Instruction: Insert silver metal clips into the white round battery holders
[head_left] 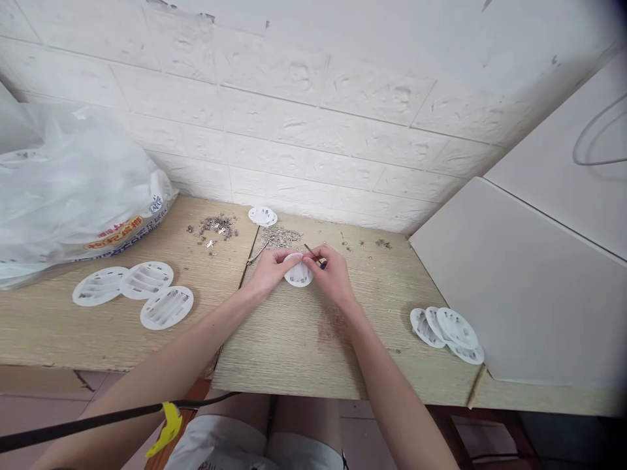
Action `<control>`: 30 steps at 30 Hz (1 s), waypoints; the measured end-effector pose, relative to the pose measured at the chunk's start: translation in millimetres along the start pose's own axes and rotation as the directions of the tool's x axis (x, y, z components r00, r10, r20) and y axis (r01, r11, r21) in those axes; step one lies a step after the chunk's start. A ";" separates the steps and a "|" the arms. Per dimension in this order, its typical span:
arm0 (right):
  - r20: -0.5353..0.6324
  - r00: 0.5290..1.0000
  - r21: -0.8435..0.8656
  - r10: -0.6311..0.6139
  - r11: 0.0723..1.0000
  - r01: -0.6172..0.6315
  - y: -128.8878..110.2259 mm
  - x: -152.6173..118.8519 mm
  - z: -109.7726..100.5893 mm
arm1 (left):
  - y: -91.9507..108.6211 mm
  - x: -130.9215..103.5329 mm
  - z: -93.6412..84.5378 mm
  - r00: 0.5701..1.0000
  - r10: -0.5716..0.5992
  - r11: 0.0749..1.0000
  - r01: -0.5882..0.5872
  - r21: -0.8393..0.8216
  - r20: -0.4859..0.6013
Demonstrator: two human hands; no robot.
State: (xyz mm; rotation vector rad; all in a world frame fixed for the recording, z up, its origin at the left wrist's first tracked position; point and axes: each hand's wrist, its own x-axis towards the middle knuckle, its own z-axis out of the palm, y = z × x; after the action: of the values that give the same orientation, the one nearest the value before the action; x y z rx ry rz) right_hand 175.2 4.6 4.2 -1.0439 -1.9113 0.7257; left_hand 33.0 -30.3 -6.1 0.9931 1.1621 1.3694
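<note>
A round white plastic battery holder (298,279) with small metal contacts along its lower edge is held at the middle of the table. My left hand (272,270) grips its upper left side between thumb and fingers. My right hand (333,274) is closed at the upper right of the disc, its fingertips meeting my left thumb there. A small screwdriver (311,252) with a thin dark shaft and a bit of blue handle is tucked in my right hand, pointing up and left. Whatever tiny part lies between the fingertips is hidden. Loose metal contacts (281,236) are heaped just beyond my hands.
Several battery holders lie at left (166,307) and in an overlapping pile at right (456,328); another disc (263,216) is near the wall. A second heap of metal pieces (218,227) sits by a large plastic bag (78,189). A white panel (533,281) bounds the right.
</note>
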 end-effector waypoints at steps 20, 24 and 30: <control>0.141 0.955 0.456 0.262 0.839 -0.297 -3.2 -1.7 4.9 | -0.3 -1.6 -2.4 0.987 0.126 0.969 -0.145 0.201 0.102; 0.026 0.994 0.143 0.106 0.984 -0.109 -5.2 -1.3 2.3 | 0.4 -1.3 -0.2 0.999 0.055 0.994 -0.054 0.097 -0.001; 0.040 0.998 0.049 0.051 0.997 -0.053 -1.6 1.0 -1.9 | 0.3 -0.3 1.4 0.999 -0.029 0.999 0.028 -0.033 -0.023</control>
State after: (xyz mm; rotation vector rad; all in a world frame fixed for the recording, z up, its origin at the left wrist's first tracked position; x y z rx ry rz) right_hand 175.9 4.8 6.9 -1.0590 -1.8944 0.8249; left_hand 34.4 -30.4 -5.5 0.9362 1.1641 1.3760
